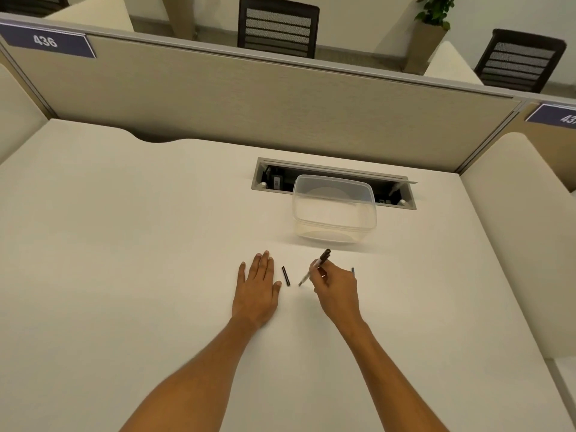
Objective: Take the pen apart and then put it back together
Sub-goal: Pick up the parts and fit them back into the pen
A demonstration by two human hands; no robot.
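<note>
Right grip [335,286] has its fingers curled round the pen [314,267], holding it tilted above the worktop [124,244], dark end up toward the clear plastic container [334,210], pale tip pointing down and left. Left grip [257,288] lies flat on the worktop, palm down, fingers straight and holding nothing. Between the two grips lies a small black pen part [285,276], just beside the left thumb, not touching. A thin bluish piece [353,271] peeks out behind the right grip.
</note>
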